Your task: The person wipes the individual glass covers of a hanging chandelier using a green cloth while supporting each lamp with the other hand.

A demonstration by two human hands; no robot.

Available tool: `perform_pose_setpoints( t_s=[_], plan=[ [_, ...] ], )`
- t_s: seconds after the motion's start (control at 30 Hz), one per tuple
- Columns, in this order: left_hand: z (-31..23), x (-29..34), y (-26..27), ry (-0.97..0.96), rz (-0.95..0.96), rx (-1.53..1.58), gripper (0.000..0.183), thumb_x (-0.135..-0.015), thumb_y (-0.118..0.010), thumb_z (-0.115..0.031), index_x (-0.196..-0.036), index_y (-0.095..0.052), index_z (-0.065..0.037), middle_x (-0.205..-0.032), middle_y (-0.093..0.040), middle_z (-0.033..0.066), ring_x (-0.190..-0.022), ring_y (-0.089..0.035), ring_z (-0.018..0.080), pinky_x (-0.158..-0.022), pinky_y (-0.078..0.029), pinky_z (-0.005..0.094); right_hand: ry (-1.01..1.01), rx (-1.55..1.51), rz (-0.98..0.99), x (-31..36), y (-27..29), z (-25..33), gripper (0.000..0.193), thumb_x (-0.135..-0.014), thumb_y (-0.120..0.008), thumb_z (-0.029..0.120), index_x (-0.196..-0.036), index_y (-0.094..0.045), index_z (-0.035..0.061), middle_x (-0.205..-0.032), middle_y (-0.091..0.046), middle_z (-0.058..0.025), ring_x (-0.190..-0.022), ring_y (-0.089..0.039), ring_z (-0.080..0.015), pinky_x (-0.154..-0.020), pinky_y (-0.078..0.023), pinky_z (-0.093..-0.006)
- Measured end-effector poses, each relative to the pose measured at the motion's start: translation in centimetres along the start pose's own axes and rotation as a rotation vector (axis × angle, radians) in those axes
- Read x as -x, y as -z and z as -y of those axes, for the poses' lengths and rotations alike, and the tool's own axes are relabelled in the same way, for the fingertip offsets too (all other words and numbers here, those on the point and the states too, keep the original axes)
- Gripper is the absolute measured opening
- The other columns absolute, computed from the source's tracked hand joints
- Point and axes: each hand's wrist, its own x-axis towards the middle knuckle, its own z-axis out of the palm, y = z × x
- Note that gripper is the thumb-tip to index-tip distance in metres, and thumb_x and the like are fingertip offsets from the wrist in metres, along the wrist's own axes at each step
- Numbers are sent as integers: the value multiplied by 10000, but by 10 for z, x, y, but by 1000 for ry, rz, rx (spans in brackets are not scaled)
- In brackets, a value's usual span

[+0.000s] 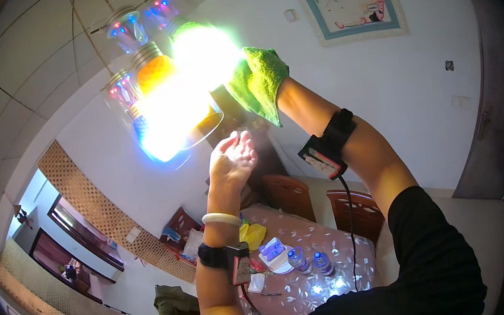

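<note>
Overhead hangs a lit ceiling lamp [155, 69] with several clear glass shades, glaring white, with orange, blue and red glints. A green cloth [261, 82] covers my right hand [282, 92], which presses it to the right side of the brightest shade [206, 57]. The cloth hides the fingers, and its corner dangles below. Just under the lamp my left hand [233, 159] is raised, palm up, with the fingers loosely curled and apart. It appears to hold nothing, though glare blurs the fingertips. Each forearm wears a strapped-on black device [239, 264] with a cable.
Below stands a table with a patterned brown cloth [310, 232], bearing two water bottles [322, 264], a tissue pack [272, 250] and a yellow bag [253, 234]. Wooden chairs [358, 214] surround it. A framed clock [349, 4] hangs on the wall; a door [477, 113] is at right.
</note>
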Motion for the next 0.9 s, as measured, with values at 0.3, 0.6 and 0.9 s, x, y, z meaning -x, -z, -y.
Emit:
perform_pose_setpoints(
  t_s=[0.3, 0.6, 0.9],
  plan=[
    [4, -31, -55, -231, -174, -483, 693, -773, -301, -492, -1216, -126, 11, -1191, -262, 207, -1102, -261, 276, -918, -180, 343, -41, -408, -401, 5, -15, -7, 95, -627, -497, 214, -547, -531, 174, -536, -501, -24, -538, -503, -165, -506, -384, -268],
    [-30, -83, -62, -234, -37, -218, 733, -718, -343, -574, -1162, -251, 3, -1171, -333, 147, -1086, -302, 281, -914, -193, 413, -7, -257, -375, 10, -9, -9, 109, -556, -543, 215, -534, -555, 108, -538, -514, -68, -554, -535, -184, -531, -422, -268],
    [-43, -67, -79, -381, -43, -80, 291, -834, -322, -236, -1027, -404, -35, -1019, -460, 110, -923, -450, 262, -782, -376, 385, -273, -2587, -213, 7, -39, 10, 77, -679, -495, 146, -633, -502, 84, -593, -487, -39, -521, -486, -148, -490, -411, -271]
  ],
)
